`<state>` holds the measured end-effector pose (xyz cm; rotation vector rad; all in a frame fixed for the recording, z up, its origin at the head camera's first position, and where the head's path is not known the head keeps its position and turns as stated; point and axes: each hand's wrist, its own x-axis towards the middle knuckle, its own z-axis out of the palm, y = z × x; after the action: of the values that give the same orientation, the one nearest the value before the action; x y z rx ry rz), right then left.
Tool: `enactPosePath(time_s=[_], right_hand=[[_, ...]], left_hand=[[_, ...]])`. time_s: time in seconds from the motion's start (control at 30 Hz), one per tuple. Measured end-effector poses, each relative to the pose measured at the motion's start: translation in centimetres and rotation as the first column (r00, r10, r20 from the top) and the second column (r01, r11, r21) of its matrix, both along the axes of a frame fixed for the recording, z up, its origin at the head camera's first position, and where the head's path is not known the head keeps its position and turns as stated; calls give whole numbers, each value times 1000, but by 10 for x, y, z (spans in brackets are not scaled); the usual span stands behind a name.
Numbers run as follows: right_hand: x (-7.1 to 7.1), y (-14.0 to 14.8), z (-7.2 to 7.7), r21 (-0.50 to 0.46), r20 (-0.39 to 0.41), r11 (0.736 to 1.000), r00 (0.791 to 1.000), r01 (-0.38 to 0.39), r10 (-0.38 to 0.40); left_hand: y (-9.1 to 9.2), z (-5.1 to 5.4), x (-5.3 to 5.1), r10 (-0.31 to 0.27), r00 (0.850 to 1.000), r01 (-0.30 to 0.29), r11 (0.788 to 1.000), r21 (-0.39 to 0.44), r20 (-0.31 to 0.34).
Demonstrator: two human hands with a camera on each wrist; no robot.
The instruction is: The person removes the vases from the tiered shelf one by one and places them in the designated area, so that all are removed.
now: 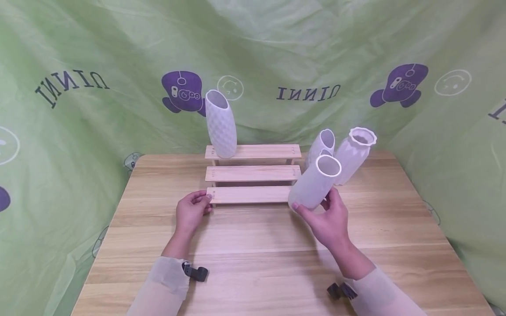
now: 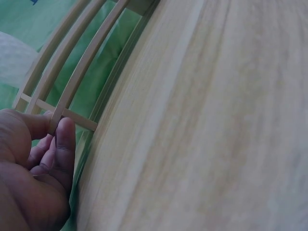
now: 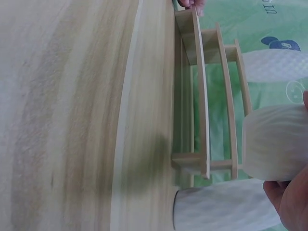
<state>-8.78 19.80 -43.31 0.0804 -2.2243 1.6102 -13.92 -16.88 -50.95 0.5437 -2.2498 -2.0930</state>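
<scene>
In the head view a three-step wooden rack (image 1: 253, 194) stands on the table. My left hand (image 1: 192, 212) pinches the left end of its lowest step between thumb and fingers, which the left wrist view shows close up. My right hand (image 1: 330, 219) grips a white vase (image 1: 312, 184) low on its body. That vase tilts to the right, and in the right wrist view its base (image 3: 250, 142) is off the table, near the rack's right end. A tall dimpled white vase (image 1: 222, 127) stands on the left of the top step.
Right of the rack, a white vase with a slanted mouth (image 1: 325, 139) is partly hidden behind the held one. Beside it stands a white vase with a wavy rim (image 1: 353, 156). A green printed cloth (image 1: 253, 57) hangs behind the wooden table (image 1: 253, 263).
</scene>
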Motion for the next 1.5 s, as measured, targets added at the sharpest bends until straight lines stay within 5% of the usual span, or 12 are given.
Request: enactPosePath(time_s=[0.7, 1.5], right_hand=[[12, 25, -5, 68, 77, 991, 990, 117, -122], [12, 70, -12, 129, 223, 965, 942, 229, -253]], left_hand=[[0, 2, 2, 6, 1000, -6, 1000, -16, -5], [1, 1, 1, 1, 1000, -1, 999, -48, -9]])
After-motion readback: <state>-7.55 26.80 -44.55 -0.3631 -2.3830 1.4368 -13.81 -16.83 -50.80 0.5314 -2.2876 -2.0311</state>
